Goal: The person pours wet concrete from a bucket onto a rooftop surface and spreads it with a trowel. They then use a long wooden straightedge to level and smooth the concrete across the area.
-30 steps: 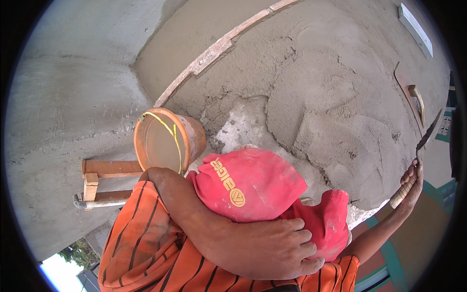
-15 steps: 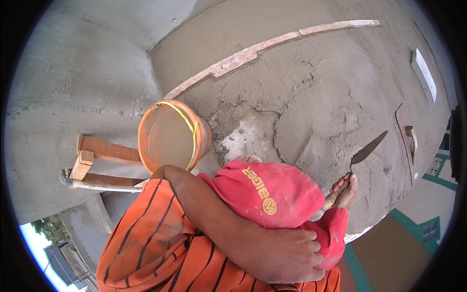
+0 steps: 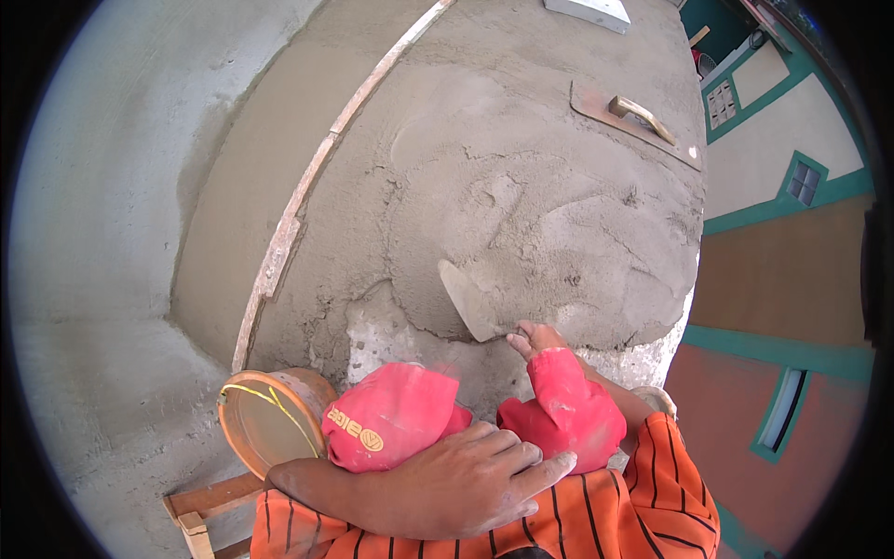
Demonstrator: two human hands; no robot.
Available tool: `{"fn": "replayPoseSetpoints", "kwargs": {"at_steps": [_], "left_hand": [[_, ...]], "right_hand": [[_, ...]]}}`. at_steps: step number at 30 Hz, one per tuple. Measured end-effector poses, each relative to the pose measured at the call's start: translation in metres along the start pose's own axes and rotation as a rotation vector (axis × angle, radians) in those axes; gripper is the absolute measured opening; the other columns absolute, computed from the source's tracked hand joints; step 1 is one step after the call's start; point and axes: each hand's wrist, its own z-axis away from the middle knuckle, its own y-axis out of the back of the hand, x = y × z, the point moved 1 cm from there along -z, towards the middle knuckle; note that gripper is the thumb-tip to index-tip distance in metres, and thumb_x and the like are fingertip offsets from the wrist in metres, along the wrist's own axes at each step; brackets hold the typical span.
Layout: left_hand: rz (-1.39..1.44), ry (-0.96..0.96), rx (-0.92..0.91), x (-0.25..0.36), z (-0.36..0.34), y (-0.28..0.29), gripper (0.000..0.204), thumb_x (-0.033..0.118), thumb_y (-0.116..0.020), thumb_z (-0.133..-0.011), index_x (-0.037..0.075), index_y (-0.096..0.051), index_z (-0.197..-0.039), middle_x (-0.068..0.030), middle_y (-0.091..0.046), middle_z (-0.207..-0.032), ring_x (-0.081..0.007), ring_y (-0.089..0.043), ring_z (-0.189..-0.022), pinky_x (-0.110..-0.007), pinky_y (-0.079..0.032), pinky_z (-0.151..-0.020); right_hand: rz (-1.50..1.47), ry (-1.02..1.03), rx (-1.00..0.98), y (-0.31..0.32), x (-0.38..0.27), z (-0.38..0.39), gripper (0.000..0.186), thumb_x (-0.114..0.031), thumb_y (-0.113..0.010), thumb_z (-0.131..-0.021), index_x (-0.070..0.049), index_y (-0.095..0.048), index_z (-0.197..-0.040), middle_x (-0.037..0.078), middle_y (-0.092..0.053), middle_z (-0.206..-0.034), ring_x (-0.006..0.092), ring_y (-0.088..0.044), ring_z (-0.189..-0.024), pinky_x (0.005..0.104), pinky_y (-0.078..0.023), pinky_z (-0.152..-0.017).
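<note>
My left hand (image 3: pixel 461 475) lies open across my lap, fingers apart, beside my red-clad knees (image 3: pixel 386 419) and over my orange striped shirt. Beyond them, my right hand (image 3: pixel 538 340) grips a pointed trowel; its handle is mostly hidden. The trowel's blade (image 3: pixel 466 300), smeared grey, rests on rough wet mortar (image 3: pixel 568 238), near a patch of pale bare base. Farther forward and to the right lies a flat steel float (image 3: pixel 638 123) with a curved handle. An orange bucket (image 3: pixel 239 424) of grey water, with a yellow handle, stands at my lower left.
A long pale batten (image 3: pixel 287 238) crosses the mortar on the left. A grey wall (image 3: pixel 93 186) is farther left. A wooden frame (image 3: pixel 209 498) sits below the bucket. A white bar (image 3: pixel 587 13) lies at the top. At right, beyond the edge, show building walls with green trim (image 3: pixel 782 345).
The view has swung, shifting the bucket down and batten upright. My right hand has moved the trowel inward from the right onto the mortar. My left hand's fingers are spread more.
</note>
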Motion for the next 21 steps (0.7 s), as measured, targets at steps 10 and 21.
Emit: {"fn": "replayPoseSetpoints", "kwargs": {"at_steps": [10, 21], "left_hand": [[0.201, -0.041, 0.470, -0.001, 0.015, 0.013, 0.027, 0.004, -0.071, -0.081, 0.001, -0.066, -0.107, -0.0025, -0.060, -0.068, -0.0166, -0.060, -0.062, -0.029, -0.048, -0.060], [-0.006, 0.640, 0.939, -0.149, 0.065, 0.105, 0.013, 0.009, -0.060, -0.092, 0.000, -0.065, -0.099, -0.0010, -0.062, -0.080, -0.0058, -0.054, -0.073, -0.022, -0.043, -0.065]], "right_hand": [[0.244, 0.072, -0.001, 0.000, 0.048, 0.100, 0.032, -0.037, -0.063, -0.090, -0.009, -0.065, -0.105, 0.013, -0.067, -0.082, 0.0340, -0.065, -0.079, 0.0443, -0.053, -0.075], [0.263, 0.165, 0.056, -0.012, 0.058, 0.066, 0.031, -0.036, -0.060, -0.091, -0.010, -0.065, -0.106, 0.015, -0.067, -0.086, 0.0362, -0.065, -0.082, 0.0454, -0.052, -0.076]]}}
